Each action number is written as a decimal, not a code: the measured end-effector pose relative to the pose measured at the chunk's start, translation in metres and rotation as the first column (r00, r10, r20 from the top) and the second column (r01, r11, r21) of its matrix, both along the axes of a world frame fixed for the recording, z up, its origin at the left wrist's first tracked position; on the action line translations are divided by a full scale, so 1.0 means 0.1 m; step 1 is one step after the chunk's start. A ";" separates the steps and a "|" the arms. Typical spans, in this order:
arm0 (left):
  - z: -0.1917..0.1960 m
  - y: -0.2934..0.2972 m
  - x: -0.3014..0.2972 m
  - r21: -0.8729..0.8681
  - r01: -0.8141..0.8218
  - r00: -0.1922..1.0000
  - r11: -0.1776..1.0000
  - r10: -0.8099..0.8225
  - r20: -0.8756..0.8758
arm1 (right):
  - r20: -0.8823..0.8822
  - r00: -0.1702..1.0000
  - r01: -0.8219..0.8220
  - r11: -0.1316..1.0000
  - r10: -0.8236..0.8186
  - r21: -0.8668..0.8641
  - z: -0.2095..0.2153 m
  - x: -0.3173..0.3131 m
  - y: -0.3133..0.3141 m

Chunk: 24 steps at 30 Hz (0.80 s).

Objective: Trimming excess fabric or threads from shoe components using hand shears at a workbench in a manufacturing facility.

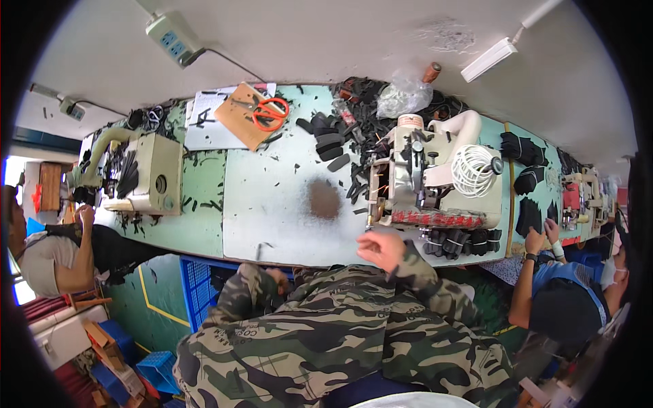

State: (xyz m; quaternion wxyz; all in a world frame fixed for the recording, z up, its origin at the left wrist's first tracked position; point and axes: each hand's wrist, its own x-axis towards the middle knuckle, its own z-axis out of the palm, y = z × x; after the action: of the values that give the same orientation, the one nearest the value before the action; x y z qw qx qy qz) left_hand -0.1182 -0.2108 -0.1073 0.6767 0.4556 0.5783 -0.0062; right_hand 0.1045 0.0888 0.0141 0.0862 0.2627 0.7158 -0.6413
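Observation:
My right hand (382, 250) is over the front edge of the pale worktable (265, 183), just left of the sewing machine's (442, 187) near corner. Its fingers point left, loosely bent and a little apart, and I see nothing in them. My left hand (277, 279) hangs low at the table's edge beside my camouflage sleeve; its fingers are mostly hidden. White cord (474, 170) is coiled on the machine. Bundled black fabric pieces (462, 243) lie along the machine's front, and loose black pieces (329, 143) are behind to the left.
Orange-handled scissors (270, 114) rest on brown card (238, 122) at the back. A clear plastic bag (405, 96) tops a heap of black scraps. Another machine (153, 173) stands left. People work at both sides; a blue crate (196, 289) is under the table.

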 end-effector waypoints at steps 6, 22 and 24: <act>-0.24 -0.46 0.23 0.100 -0.422 0.833 0.901 0.429 -0.349 | -0.039 0.985 -0.139 0.903 0.170 0.407 -0.43 -0.84 0.04; 0.58 0.61 0.08 -0.021 -0.759 0.651 0.651 0.759 0.021 | 0.507 0.855 -0.219 0.808 -0.112 0.548 -1.11 -1.69 0.65; 0.55 1.11 -0.05 0.103 -0.837 0.547 0.537 0.824 0.152 | 0.413 0.875 0.009 0.863 -0.251 0.505 -1.29 -1.48 0.62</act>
State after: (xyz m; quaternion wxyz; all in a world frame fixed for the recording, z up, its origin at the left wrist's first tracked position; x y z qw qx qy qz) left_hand -0.1229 -0.0994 -0.0523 0.5826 0.1803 0.6943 0.3821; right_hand -0.0436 0.1504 -0.1148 0.1415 0.4709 0.7920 -0.3619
